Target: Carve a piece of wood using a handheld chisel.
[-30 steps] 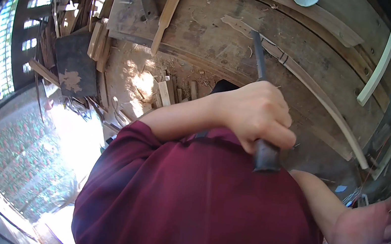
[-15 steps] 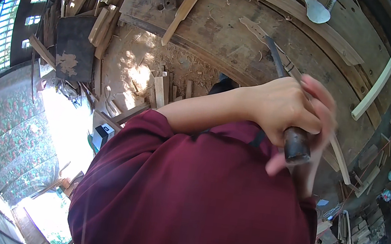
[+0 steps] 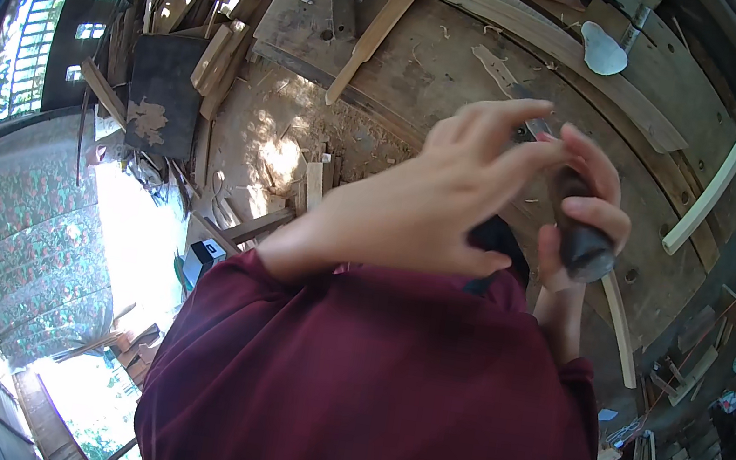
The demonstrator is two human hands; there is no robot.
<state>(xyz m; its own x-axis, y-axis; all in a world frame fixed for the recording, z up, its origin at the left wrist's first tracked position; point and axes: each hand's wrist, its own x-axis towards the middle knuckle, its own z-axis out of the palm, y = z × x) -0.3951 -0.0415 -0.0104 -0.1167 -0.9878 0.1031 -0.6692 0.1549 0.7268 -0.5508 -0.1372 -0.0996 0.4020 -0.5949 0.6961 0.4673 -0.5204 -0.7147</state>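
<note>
Brown wooden desk (image 3: 424, 64) | dark, round-handled metal tool (image 3: 588, 240) in curled right fingers (image 3: 598, 215) | left fingers (image 3: 517, 162) spread, blurred, partly hiding blade (image 3: 521, 92)

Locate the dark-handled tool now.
In the head view, the dark-handled tool is right of centre, gripped in the right hand, beside the open left hand.

No wording, number or sign could be read with certainty, though a small black-and-white box (image 3: 202, 254), between eight and nine o'clock from the view's centre, bore a pale mark (image 3: 212, 247) too small to make out.
</note>
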